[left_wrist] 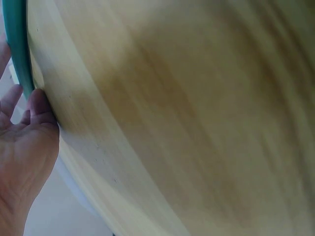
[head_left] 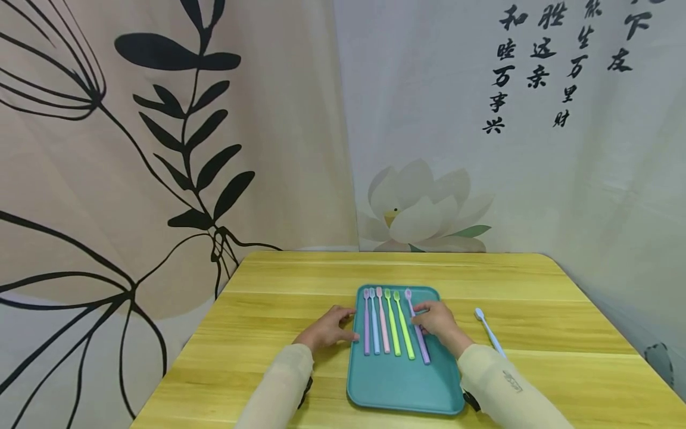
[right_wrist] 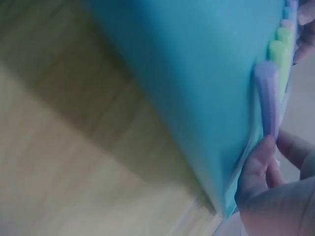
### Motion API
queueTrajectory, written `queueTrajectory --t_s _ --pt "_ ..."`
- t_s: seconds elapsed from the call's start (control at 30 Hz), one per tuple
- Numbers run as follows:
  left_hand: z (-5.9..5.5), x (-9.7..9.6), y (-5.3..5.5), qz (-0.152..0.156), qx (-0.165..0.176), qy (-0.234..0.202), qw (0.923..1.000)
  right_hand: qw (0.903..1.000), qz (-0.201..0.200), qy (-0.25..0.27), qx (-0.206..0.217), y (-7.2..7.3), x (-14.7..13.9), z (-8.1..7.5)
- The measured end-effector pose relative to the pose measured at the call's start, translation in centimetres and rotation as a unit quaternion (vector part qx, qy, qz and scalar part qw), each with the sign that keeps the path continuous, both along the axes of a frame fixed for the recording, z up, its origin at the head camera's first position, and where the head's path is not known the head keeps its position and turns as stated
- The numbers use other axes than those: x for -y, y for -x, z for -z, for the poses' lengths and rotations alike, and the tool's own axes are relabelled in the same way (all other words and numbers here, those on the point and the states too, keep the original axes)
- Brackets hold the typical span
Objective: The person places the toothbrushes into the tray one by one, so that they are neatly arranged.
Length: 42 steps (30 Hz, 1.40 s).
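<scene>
A teal tray [head_left: 399, 390] lies on the table, with several toothbrushes side by side in it, heads toward the far end. From the left they run purple [head_left: 367, 333], blue [head_left: 374, 328], pink [head_left: 383, 330], then two green ones [head_left: 405, 333]. Over the tray's right half, my right hand [head_left: 436, 320] pinches another purple toothbrush [head_left: 423, 348], slightly slanted, between thumb and fingers; the right wrist view shows its handle end [right_wrist: 267, 78] sticking out from the fingertips. My left hand [head_left: 328, 329] rests at the tray's left rim [left_wrist: 19, 54], fingers spread and thumb apart.
Right of the tray, a light blue toothbrush [head_left: 490, 333] lies on the wooden table [head_left: 525, 286], partly hidden by the right sleeve [head_left: 506, 384]. Behind the table hangs a printed curtain [head_left: 300, 149] with plant shapes and writing.
</scene>
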<state>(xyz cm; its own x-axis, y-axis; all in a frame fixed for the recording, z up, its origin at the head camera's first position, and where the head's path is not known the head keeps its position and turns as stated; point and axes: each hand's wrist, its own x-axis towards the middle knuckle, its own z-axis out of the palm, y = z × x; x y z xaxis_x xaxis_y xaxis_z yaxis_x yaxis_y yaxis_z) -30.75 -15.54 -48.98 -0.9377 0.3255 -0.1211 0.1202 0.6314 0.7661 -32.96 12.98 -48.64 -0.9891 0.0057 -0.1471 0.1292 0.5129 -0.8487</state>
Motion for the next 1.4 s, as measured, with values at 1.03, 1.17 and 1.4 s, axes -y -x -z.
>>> queueTrajectory --t_s 1.03,1.17,1.4 --pt "-0.2 0.0 -0.1 0.000 0.000 0.001 1.0000 0.9976 -0.008 0.069 -0.006 -0.2 -2.5 -1.7" --pt "-0.2 0.0 -0.1 -0.002 0.001 -0.001 1.0000 0.9960 -0.002 0.088 -0.015 0.0 -3.9 -2.4" --pt "-0.2 -0.1 0.0 -0.001 0.004 -0.006 1.0000 0.9956 -0.010 0.092 -0.019 0.2 -6.5 -3.1"
